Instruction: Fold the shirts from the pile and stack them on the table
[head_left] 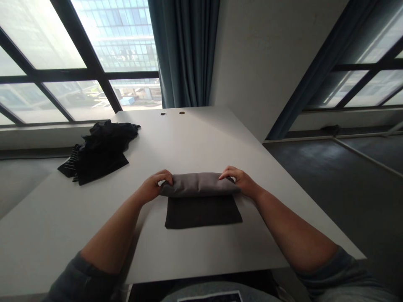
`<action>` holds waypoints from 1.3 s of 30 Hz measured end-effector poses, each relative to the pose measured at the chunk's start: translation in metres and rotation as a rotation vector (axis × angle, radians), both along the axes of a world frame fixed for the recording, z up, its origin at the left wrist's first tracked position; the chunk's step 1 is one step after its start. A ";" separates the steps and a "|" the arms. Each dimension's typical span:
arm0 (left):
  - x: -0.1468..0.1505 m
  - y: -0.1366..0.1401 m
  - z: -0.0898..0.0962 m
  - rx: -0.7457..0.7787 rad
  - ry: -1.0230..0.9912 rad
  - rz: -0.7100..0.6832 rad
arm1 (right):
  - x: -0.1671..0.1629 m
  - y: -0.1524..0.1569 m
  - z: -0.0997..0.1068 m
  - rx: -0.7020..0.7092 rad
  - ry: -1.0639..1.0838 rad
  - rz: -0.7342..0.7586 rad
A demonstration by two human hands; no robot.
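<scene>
Through the head camera I see the white table (201, 144), a black heap of clothes (102, 153) at its far left, and the partly rolled grey cloth (199, 185) near the middle. My left hand (152, 187) holds the cloth's left end, fingers curled; my right hand (243, 182) holds its right end likewise.
</scene>
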State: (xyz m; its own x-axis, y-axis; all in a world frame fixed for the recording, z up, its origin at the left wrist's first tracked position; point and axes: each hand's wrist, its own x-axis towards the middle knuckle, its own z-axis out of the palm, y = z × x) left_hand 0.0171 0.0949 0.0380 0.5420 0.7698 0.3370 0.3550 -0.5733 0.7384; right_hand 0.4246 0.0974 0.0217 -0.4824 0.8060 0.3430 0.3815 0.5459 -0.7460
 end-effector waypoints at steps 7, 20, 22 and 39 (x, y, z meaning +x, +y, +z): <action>-0.003 -0.025 0.000 -0.039 0.135 -0.125 | 0.010 -0.018 -0.006 0.116 -0.079 -0.016; -0.008 -0.051 0.004 -0.048 0.211 -0.209 | 0.020 -0.036 -0.008 0.103 -0.164 0.099; -0.009 -0.055 0.005 -0.037 0.239 -0.217 | 0.021 -0.037 -0.010 0.119 -0.198 0.104; 0.088 -0.064 -0.012 0.296 0.465 0.250 | -0.066 -0.050 -0.024 0.249 -0.435 -0.306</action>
